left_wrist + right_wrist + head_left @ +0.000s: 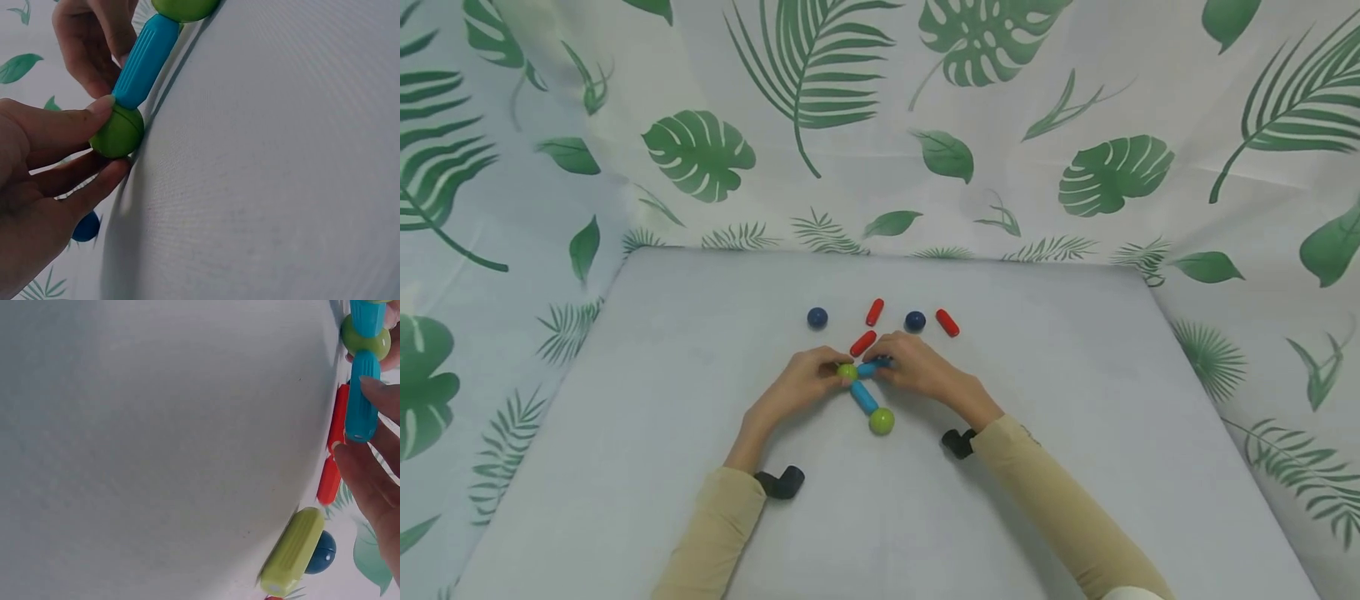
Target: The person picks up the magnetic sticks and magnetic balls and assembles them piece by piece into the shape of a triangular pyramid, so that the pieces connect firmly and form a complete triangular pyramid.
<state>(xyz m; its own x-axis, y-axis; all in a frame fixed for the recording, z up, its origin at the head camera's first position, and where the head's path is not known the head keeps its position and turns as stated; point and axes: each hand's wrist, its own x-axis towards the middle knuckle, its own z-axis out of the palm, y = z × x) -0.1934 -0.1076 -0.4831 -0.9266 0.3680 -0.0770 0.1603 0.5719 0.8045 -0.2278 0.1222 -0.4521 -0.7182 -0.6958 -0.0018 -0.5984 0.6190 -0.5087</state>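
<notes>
My left hand pinches a green ball between thumb and fingers. A blue rod runs from that ball to a second green ball nearer me. On the other side, my right hand holds another blue rod, its thumb lying on the rod and the rod's far end right at the pinched ball. Just beyond the hands lies a red rod. A light green rod lies near the right hand in the right wrist view, hidden in the head view.
Farther back on the white table lie a red rod, a dark blue ball at left, another dark blue ball and a red rod at right. A leaf-patterned cloth rises behind the table.
</notes>
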